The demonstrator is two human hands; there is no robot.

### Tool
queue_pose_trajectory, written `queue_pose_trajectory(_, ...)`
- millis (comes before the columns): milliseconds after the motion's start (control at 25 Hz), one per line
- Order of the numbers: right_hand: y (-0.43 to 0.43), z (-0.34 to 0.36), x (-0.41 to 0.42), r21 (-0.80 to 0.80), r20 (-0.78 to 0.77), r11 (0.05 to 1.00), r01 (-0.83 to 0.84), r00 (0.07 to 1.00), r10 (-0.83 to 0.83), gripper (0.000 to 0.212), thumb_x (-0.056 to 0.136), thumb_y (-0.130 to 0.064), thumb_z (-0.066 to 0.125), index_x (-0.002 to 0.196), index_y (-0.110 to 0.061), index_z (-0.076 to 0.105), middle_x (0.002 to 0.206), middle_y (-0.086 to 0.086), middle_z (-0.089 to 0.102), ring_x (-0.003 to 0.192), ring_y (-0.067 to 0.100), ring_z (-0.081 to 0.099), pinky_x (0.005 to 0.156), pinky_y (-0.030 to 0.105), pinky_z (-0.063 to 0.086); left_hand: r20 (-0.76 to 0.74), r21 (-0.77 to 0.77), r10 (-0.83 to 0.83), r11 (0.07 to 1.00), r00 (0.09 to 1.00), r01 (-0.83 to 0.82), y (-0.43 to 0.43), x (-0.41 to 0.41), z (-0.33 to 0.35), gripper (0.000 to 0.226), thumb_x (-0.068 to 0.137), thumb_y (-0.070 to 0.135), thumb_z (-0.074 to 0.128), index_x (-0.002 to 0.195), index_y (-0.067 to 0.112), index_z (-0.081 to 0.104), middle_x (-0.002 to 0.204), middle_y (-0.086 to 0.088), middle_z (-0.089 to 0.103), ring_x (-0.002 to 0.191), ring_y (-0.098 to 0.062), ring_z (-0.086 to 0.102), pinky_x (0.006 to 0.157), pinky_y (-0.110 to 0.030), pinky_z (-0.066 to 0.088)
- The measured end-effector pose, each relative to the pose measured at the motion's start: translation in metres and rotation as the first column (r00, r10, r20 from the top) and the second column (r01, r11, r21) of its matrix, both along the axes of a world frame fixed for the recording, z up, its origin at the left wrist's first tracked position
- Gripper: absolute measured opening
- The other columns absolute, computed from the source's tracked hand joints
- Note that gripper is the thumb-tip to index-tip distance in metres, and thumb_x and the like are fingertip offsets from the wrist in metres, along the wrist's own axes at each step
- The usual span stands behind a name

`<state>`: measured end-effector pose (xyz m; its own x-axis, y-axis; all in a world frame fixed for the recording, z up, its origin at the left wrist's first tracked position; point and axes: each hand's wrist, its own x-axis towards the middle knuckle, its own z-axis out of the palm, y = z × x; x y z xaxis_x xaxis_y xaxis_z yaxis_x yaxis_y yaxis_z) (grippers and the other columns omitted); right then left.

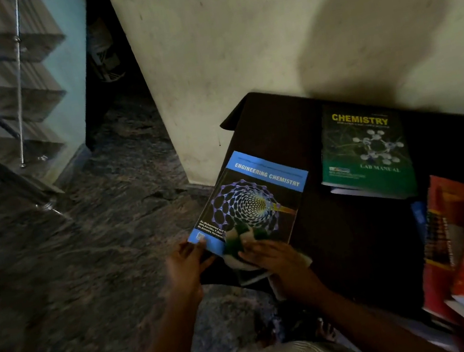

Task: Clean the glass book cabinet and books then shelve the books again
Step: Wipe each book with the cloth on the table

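Against a stained cream wall (232, 37) a low table draped in dark cloth (342, 234) is seen. A green paperback marked "Chemistry Lab Manual" (368, 153) lies flat at its far side, and a leaning stack of red and orange books (463, 244) is crowded along its right edge. To the left, a dark mottled stone floor (70, 264) is bordered by a staircase with steel railing posts (21, 88). A broad shadow (370, 39) is cast on the wall above the table. At the table's left edge, a black and blue paperback titled "Engineering Chemistry" (257, 190) is held cover up, partly over the floor. Its long axis runs from the person toward the wall, slanted a little to the right, and its blue title band points away. Whether its far end rests on the table cannot be told. Nothing lies between it and the green paperback, which is well apart from it. The near left corner of the book is gripped by the left hand (185, 265), with fingers curled round the edge. A green and white rag (236, 247) is pressed onto the near end of the cover by the right hand (275, 256), whose fingers are spread flat. Both hands are thus kept at the near short end, and most of the book extends beyond them.
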<state>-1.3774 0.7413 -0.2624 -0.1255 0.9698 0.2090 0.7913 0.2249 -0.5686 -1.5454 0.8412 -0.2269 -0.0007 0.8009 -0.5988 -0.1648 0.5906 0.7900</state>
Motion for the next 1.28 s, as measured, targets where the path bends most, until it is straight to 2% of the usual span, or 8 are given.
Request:
queue_pose_trajectory(160, 0.009, 0.048, 0.039, 0.082, -0.28, 0.967, 0.241, 0.937, -0.21, 0.061, 0.075, -0.001, 0.052, 0.132, -0.023, 0.045, 0.139, -0.022, 0.042, 0.128, -0.001, 0.039, 0.107, 0.02, 0.03, -0.06, 0.374, -0.023, 0.926, 0.998, 0.044, 0.014, 0.02, 0.043, 0.01, 0.086, 0.012, 0.064, 0.081, 0.019, 0.059, 0.084, -0.01, 0.067, 0.073, -0.023, 0.065, 0.055, -0.027, 0.056)
queue_pose_trajectory(360, 0.011, 0.109, 0.079, 0.1, -0.525, 0.874, 0.476, 0.771, -0.36, 0.066, 0.077, -0.005, 0.047, 0.127, -0.047, 0.048, 0.108, 0.028, 0.062, 0.095, 0.045, 0.061, 0.081, 0.051, 0.05, -0.536, 0.809, 0.108, 0.348, 0.837, 0.473, 0.021, 0.044, 0.078, 0.018, 0.089, 0.016, 0.059, 0.091, 0.035, 0.062, 0.091, 0.014, 0.066, 0.082, 0.001, 0.06, 0.078, -0.004, 0.043)
queue_pose_trajectory(560, 0.003, 0.087, 0.094, -0.005, -0.471, 0.859, 0.511, 0.757, -0.453, 0.052, 0.082, -0.026, 0.043, 0.132, -0.037, 0.048, 0.099, 0.035, 0.06, 0.084, 0.048, 0.06, 0.068, 0.018, 0.04, -0.786, 0.618, -0.017, -0.001, 0.618, 0.786, -0.001, 0.023, -0.029, 0.033, 0.101, 0.029, 0.034, 0.118, 0.015, 0.059, 0.123, -0.006, 0.06, 0.121, -0.016, 0.049, 0.116, -0.024, 0.017)
queue_pose_trajectory(720, 0.006, 0.083, 0.085, -0.086, -0.446, 0.883, 0.461, 0.775, -0.448, 0.048, 0.09, -0.005, 0.041, 0.133, -0.025, 0.048, 0.085, 0.025, 0.062, 0.052, 0.0, 0.057, 0.049, 0.008, 0.041, -0.9, 0.419, 0.089, -0.102, 0.427, 0.902, -0.026, 0.003, -0.071, 0.036, 0.085, 0.025, 0.047, 0.121, 0.026, 0.051, 0.123, -0.002, 0.062, 0.122, -0.023, 0.048, 0.113, -0.054, 0.02)
queue_pose_trajectory(800, 0.019, 0.087, 0.083, -0.091, -0.408, 0.895, 0.437, 0.804, -0.434, 0.051, 0.091, 0.007, 0.042, 0.132, -0.024, 0.047, 0.091, 0.023, 0.063, 0.061, 0.001, 0.059, 0.055, 0.011, 0.045, -0.879, 0.476, 0.072, 0.054, 0.472, 0.878, -0.02, 0.003, -0.054, 0.041, 0.082, 0.026, 0.051, 0.123, 0.026, 0.05, 0.128, -0.002, 0.057, 0.125, -0.019, 0.043, 0.104, -0.059, 0.031)
queue_pose_trajectory(1000, 0.085, 0.099, 0.089, -0.035, -0.292, 0.91, 0.412, 0.867, -0.404, 0.056, 0.084, 0.014, 0.045, 0.131, -0.016, 0.05, 0.132, 0.008, 0.052, 0.115, 0.013, 0.05, 0.1, 0.027, 0.042, -0.324, 0.309, -0.091, 0.93, 0.942, 0.197, 0.041, 0.002, -0.024, 0.052, 0.087, 0.019, 0.061, 0.136, 0.018, 0.041, 0.133, -0.002, 0.047, 0.121, -0.019, 0.047, 0.097, -0.039, 0.043)
queue_pose_trajectory(1080, 0.118, 0.096, 0.09, -0.063, -0.261, 0.916, 0.396, 0.879, -0.398, 0.05, 0.084, 0.014, 0.045, 0.129, -0.007, 0.053, 0.132, 0.011, 0.053, 0.116, 0.009, 0.046, 0.099, 0.013, 0.032, 0.015, 0.098, -0.049, 0.994, 0.999, 0.047, 0.061, 0.004, -0.014, 0.028, 0.094, 0.013, 0.051, 0.122, 0.012, 0.047, 0.111, -0.007, 0.059, 0.096, -0.02, 0.062, 0.081, -0.033, 0.051)
queue_pose_trajectory(1280, 0.163, 0.031, 0.091, -0.158, -0.061, 0.879, 0.451, 0.884, -0.464, 0.049, 0.09, 0.002, 0.046, 0.138, -0.007, 0.041, 0.141, 0.014, 0.043, 0.133, 0.027, 0.038, 0.107, 0.023, 0.025, 0.047, -0.066, 0.025, 0.998, 0.999, -0.022, 0.064, 0.009, -0.011, 0.016, 0.093, 0.002, 0.051, 0.078, 0.007, 0.055, 0.078, -0.013, 0.057, 0.063, -0.018, 0.059, 0.067, -0.032, 0.046)
